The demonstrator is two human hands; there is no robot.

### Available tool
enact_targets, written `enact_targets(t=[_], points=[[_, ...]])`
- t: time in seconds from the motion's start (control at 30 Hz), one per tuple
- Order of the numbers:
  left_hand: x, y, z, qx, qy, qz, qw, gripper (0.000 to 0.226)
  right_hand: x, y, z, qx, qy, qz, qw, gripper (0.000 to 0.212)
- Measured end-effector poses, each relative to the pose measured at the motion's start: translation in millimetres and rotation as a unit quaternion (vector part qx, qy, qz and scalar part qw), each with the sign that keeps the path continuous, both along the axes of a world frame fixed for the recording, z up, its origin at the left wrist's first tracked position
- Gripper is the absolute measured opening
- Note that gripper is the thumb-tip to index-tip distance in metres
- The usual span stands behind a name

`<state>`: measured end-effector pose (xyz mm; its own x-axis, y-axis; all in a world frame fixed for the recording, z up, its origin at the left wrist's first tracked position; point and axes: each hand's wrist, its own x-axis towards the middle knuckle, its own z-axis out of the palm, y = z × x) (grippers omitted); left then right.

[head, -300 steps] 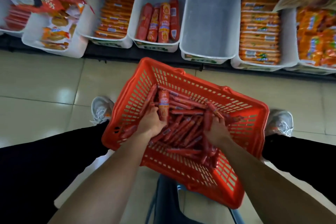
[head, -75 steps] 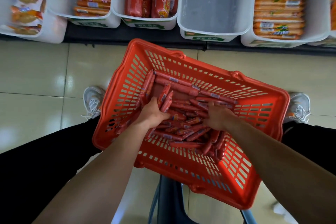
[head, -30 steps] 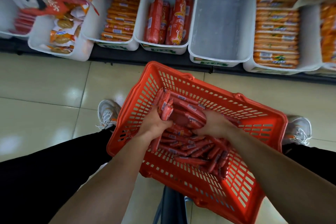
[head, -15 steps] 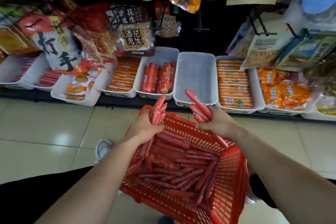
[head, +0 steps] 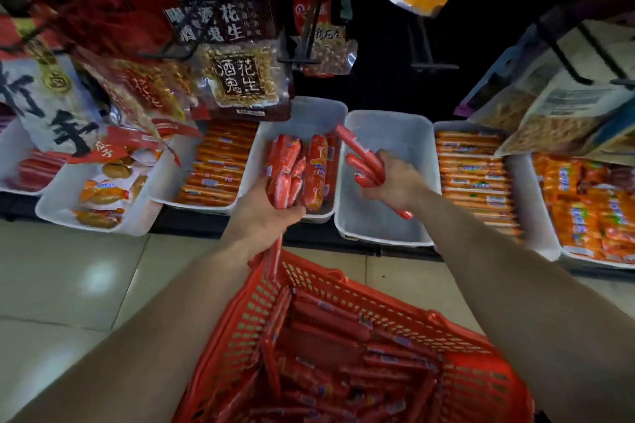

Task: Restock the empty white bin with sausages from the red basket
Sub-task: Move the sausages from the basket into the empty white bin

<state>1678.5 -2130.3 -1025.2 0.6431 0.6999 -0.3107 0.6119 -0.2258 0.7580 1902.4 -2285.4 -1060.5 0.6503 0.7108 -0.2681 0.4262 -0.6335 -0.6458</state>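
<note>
The right hand (head: 395, 182) grips a bunch of sausages (head: 360, 158) over the empty white bin (head: 388, 230); the left hand (head: 264, 216) clutches another bunch (head: 285, 182) above the red basket (head: 481, 385).

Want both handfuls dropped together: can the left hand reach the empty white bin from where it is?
Probably yes. The empty white bin is open-topped, just right of the left hand, which grips sausages before the neighbouring bin. The right hand hangs over the empty bin and may crowd it.
</note>
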Motion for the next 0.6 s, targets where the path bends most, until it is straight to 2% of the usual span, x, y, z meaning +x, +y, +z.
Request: enact_targets(t=[0.1,0.2,0.33,0.47,0.5,0.6], points=[[13,13,-16,0.003,-0.009,0.002,1.000,0.048,14,-5,-40,-0.098,-0.023,0.058,0.993,0.060],[22,21,-23,0.004,0.000,0.004,1.000,0.052,21,-18,-58,-0.206,0.020,0.131,0.969,0.061],[32,22,-26,0.016,0.013,-0.004,1.000,0.057,24,-22,-66,-0.180,-0.005,0.117,0.977,0.044],[46,19,-26,0.022,0.022,-0.018,0.999,0.062,20,-20,-64,-0.205,-0.032,0.160,0.965,0.028],[49,18,-24,0.025,0.027,-0.024,0.999,0.063,18,-20,-62,-0.211,-0.043,0.163,0.963,0.026],[65,12,-20,0.040,0.037,-0.055,0.997,0.056,15,-24,-67,-0.213,-0.077,0.170,0.959,0.039]])
